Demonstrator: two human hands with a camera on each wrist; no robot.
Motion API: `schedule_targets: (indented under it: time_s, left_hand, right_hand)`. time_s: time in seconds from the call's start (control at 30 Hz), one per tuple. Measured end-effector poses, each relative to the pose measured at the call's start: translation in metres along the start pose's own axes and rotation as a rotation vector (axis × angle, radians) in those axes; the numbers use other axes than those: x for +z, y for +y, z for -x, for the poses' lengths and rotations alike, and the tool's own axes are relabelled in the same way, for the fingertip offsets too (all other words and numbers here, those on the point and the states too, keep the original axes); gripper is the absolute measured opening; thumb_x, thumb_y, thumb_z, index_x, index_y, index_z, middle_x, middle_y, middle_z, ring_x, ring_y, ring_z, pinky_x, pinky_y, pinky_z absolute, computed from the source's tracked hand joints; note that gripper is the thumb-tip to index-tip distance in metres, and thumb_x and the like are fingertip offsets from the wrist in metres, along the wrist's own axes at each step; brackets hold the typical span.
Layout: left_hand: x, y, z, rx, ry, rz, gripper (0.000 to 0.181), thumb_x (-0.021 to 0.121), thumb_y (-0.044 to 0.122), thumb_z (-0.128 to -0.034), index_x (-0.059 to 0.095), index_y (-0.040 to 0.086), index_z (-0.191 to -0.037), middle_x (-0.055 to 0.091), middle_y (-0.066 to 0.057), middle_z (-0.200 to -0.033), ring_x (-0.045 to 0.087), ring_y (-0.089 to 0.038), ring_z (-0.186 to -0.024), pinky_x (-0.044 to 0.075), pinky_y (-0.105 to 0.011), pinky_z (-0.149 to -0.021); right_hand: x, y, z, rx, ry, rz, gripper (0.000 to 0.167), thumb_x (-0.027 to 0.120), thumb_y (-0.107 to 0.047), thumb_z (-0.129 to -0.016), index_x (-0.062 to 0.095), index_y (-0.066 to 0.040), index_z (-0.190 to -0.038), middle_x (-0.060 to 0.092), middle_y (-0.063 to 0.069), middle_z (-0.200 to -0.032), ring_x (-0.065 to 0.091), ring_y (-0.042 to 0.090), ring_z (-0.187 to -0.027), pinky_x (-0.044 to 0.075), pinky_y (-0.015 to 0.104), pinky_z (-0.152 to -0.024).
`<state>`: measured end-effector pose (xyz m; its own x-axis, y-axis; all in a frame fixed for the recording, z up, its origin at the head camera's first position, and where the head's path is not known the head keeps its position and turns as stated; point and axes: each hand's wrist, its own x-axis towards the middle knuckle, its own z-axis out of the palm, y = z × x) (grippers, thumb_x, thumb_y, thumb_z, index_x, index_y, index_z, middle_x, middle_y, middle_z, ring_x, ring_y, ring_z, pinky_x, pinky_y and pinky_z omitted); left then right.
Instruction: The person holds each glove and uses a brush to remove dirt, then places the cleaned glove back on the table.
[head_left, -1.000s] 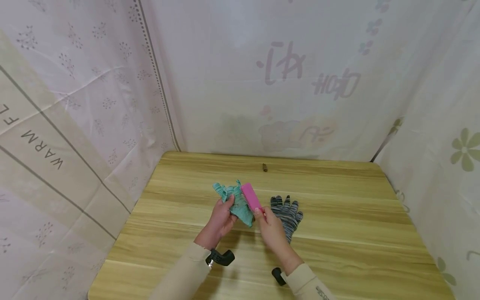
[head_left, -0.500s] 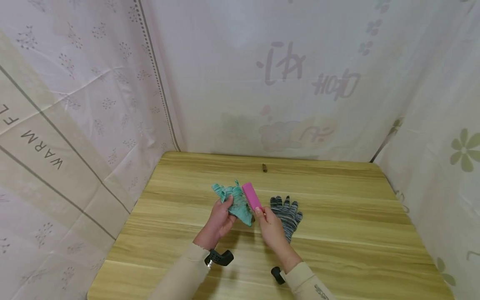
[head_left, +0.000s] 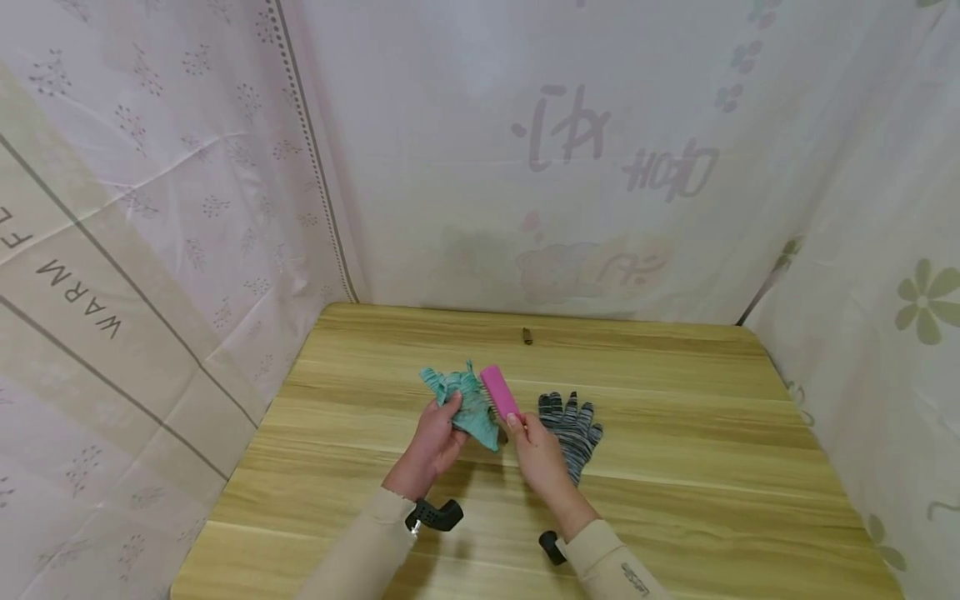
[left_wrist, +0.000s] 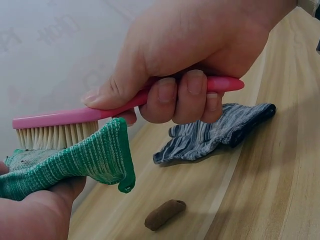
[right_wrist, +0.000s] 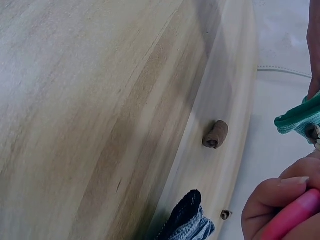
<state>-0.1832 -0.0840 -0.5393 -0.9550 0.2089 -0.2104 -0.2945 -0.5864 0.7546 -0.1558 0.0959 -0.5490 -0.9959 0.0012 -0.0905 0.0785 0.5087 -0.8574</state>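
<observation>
A teal-green knitted glove (head_left: 474, 412) with brownish marks is held up by the left hand (head_left: 435, 437), its thumb on top of the fabric. The right hand (head_left: 542, 457) grips the handle of a pink brush (head_left: 499, 392). In the left wrist view, fingers of the right hand (left_wrist: 185, 65) wrap round the pink handle, and the pale bristles (left_wrist: 57, 135) touch the green fabric (left_wrist: 90, 157) above the left hand (left_wrist: 37, 215). The right wrist view catches only part of the right hand (right_wrist: 277, 205) and the green glove's edge (right_wrist: 297, 117).
A grey-and-black striped glove (head_left: 576, 433) lies on the wooden table (head_left: 675, 517), just right of the right hand. One small brown roll (head_left: 527, 336) sits near the back edge; the right wrist view shows another brown roll (right_wrist: 216, 134). Patterned curtains (head_left: 480, 167) surround the table.
The left hand and the green glove have shifted slightly left, and the right hand with the brush has moved a little the same way. The head view has also shifted slightly.
</observation>
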Motion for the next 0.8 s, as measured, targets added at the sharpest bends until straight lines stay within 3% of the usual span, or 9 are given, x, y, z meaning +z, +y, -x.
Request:
schedule_targets:
  time_s: [0.3,0.8]
  left_hand:
    - [-0.0036,0.0009,-0.0008,0.005,0.011,0.011,0.046,0.029,0.019,-0.1128,0.023,0.003,-0.156,0.032,-0.016,-0.160,0.031,-0.026,-0.150,0.033,-0.037,-0.120]
    - [-0.0073,0.0057,0.0017,0.013,-0.016,0.044,0.049,0.031,0.017,-0.1124,0.020,0.001,-0.157,0.026,-0.017,-0.163,0.026,-0.028,-0.152,0.029,-0.040,-0.122]
  right_hand:
    - [0.0039,-0.0016,-0.0023,-0.022,0.000,0.019,0.037,0.044,-0.042,-0.108,0.061,-0.008,-0.108,0.046,0.002,-0.068,0.038,0.015,-0.055,0.032,0.028,-0.049]
    - [0.0072,-0.0001,-0.0058,-0.027,-0.018,0.004,0.048,0.039,-0.047,-0.108,0.061,-0.005,-0.106,0.044,0.001,-0.069,0.037,0.016,-0.057,0.032,0.029,-0.051]
